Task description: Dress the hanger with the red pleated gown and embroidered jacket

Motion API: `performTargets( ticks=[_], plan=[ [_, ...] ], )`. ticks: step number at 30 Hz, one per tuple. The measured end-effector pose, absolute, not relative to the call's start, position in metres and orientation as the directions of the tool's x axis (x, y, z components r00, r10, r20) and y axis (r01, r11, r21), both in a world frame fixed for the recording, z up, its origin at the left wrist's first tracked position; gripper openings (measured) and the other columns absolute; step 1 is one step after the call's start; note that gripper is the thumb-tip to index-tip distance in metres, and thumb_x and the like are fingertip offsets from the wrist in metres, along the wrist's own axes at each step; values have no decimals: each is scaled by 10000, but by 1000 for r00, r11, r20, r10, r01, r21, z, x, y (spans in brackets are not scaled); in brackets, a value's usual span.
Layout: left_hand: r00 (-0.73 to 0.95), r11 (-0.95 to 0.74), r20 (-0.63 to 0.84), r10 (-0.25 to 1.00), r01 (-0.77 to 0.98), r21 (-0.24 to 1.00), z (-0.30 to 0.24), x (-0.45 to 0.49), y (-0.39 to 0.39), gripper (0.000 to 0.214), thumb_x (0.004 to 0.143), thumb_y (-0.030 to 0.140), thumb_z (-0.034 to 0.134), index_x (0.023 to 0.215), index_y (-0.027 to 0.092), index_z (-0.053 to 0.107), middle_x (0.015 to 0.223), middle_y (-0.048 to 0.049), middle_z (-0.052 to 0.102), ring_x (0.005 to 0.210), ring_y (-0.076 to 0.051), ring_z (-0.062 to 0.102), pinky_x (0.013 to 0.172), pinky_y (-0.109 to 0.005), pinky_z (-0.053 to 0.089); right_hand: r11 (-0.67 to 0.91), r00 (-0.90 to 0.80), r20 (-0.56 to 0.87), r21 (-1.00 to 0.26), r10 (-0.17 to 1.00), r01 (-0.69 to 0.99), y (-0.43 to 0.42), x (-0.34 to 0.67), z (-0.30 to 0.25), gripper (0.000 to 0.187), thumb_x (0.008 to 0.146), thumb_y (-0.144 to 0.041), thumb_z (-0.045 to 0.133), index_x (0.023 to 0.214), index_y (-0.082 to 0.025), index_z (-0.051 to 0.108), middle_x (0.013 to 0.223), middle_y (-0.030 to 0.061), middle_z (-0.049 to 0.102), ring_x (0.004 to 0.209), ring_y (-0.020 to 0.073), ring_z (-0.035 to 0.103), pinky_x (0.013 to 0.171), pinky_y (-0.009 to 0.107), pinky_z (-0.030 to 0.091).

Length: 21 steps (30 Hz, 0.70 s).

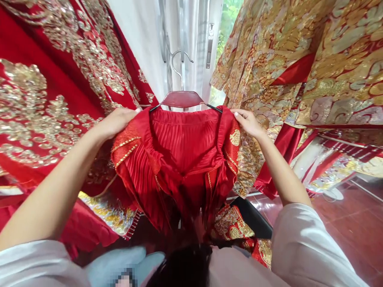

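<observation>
A red pleated skirt [179,131] with an elastic waistband and orange-gold trimmed panels hangs in front of me. Its waistband is on a hanger [182,99] with a dark red top and a metal hook; whether the hook rests on anything is unclear. My left hand [121,120] is closed on the skirt's left upper edge, fingers partly hidden by the cloth. On the opposite side, my right hand [247,122] grips the right upper edge between thumb and fingers. The skirt's lower part falls into shadow toward my body.
Red garments with gold sequins [98,59] hang close on the left. Gold brocade garments [269,52] hang on the right. Behind the hanger is a white door frame with a handle [208,52]. Below lie a black container [254,217] and red-gold fabric [233,223].
</observation>
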State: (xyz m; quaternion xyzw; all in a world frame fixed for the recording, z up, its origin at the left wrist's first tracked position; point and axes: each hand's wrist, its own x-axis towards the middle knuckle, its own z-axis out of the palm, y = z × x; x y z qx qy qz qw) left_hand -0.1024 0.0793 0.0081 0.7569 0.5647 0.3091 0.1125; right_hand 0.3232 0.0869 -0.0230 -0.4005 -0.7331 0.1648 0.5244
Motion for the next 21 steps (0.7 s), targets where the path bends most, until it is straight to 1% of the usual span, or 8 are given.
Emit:
performTargets(
  ticks=[2,4,7,10,14,16,18,21],
  plan=[
    [109,-357,517,849,840,410,19,-89,72,470,839,529,358,757,153,628,767,-60,677,712,-187,558,693,-292,418,608,-48,684,-613,728,504,71,324,-33,460,770,-621,583,985,-225,674,1066,56,669,999,222,596,931,375,446],
    [149,-402,711,687,893,202,33,-60,62,481,892,444,301,948,150,678,965,-98,685,881,-228,585,799,-318,398,543,64,751,-530,657,651,57,315,-41,390,804,-569,569,974,-227,646,1076,81,647,1003,240,584,934,406,440],
    [414,-556,698,585,831,-26,49,1,58,458,914,427,313,1080,198,673,1133,-110,640,1098,-274,522,920,-362,340,334,174,789,-433,589,837,42,289,-49,353,844,-540,518,801,-196,584,897,123,614,943,276,580,865,428,451],
    [507,-643,632,586,765,-17,54,53,74,358,872,431,411,1003,263,699,1097,-77,647,1160,-292,471,984,-393,289,190,189,747,-390,638,901,38,260,-56,358,825,-531,544,770,-178,523,824,146,566,921,313,575,777,416,460],
    [520,-657,587,621,753,27,47,75,101,350,875,394,408,845,239,721,967,-101,673,1124,-308,501,984,-421,262,138,180,724,-357,666,924,36,251,-61,133,865,-280,454,809,-173,510,859,165,569,935,310,565,759,414,456],
    [538,-665,575,616,747,13,44,72,106,350,873,396,416,803,235,719,950,-107,678,1109,-313,516,959,-427,272,159,169,737,-353,655,922,34,263,-57,96,844,-191,429,799,-181,512,843,149,579,954,301,559,789,420,457],
    [542,-666,572,616,746,9,43,69,107,339,866,403,431,795,238,719,955,-102,678,1115,-320,513,946,-430,276,207,183,723,-414,666,887,36,282,-47,86,821,-170,455,767,-189,519,789,115,586,929,281,568,810,418,468],
    [517,-662,572,637,747,61,44,68,103,316,855,423,447,825,273,723,957,-76,679,1147,-313,485,945,-420,280,270,228,556,-671,799,691,53,311,-24,155,798,-158,508,646,-182,500,630,55,555,728,211,590,738,383,511]
  ],
)
